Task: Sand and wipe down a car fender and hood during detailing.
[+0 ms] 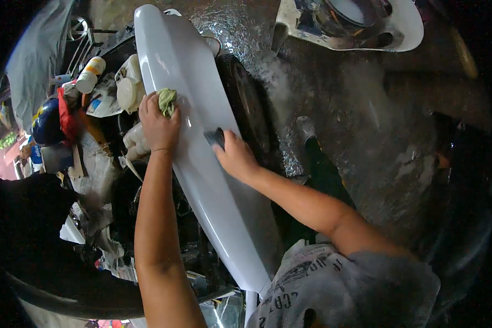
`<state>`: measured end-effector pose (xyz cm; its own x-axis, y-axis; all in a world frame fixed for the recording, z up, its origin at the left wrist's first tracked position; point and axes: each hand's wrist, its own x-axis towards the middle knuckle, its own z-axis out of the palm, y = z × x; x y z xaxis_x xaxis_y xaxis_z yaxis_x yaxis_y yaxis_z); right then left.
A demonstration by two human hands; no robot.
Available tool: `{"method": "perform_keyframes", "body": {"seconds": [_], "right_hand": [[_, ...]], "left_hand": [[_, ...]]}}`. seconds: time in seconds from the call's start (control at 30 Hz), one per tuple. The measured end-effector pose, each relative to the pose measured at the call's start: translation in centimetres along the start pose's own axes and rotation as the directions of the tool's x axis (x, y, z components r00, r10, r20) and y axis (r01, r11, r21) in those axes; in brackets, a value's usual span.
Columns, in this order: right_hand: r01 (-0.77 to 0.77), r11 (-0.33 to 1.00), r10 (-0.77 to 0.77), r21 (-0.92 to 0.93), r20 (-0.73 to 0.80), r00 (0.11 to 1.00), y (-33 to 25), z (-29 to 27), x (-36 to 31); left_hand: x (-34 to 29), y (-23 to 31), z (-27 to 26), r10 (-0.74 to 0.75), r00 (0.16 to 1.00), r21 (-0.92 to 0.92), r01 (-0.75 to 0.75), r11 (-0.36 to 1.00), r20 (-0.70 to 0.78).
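Note:
A long white car fender runs diagonally through the middle of the view, its glossy surface showing light streaks. On its left edge, my left hand is closed around a crumpled yellow-green cloth. My right hand presses a small dark pad against the fender's side, fingers closed over it. The pad's exact kind is hard to make out. Just beyond the fender's right side sits a dark tire.
Left of the fender, the open engine bay holds a white bottle, a pale plastic tank, a red cloth and crumpled paper. A white plastic chair bearing a bucket stands on the wet floor at far right.

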<state>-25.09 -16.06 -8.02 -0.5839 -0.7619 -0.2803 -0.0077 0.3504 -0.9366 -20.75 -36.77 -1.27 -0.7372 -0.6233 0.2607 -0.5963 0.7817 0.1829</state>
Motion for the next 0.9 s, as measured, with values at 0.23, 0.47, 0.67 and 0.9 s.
{"method": "perform_keyframes", "body": {"seconds": [0.23, 0.47, 0.67, 0.9], "right_hand": [[-0.017, 0.999, 0.014, -0.044, -0.073, 0.997, -2.1, -3.0, 16.7], [-0.102, 0.99, 0.09, 0.095, 0.119, 0.989, -2.0, -0.8, 4.8], [-0.101, 0.988, 0.097, -0.118, -0.039, 0.995, -3.9, -3.1, 20.1], [-0.002, 0.995, 0.01, -0.098, 0.074, 0.997, 0.6, -0.5, 6.2]], "left_hand": [[5.6, 0.2, 2.1, 0.03, 0.999, -0.027, -0.029, 0.999, 0.018], [6.8, -2.4, 2.6, -0.015, 1.0, 0.01, 0.015, 1.0, 0.008], [9.5, -1.2, 3.5, 0.017, 1.0, -0.047, -0.016, 0.999, 0.016], [9.8, -2.5, 3.2, -0.08, 0.996, 0.012, 0.08, 0.997, 0.048]]}}
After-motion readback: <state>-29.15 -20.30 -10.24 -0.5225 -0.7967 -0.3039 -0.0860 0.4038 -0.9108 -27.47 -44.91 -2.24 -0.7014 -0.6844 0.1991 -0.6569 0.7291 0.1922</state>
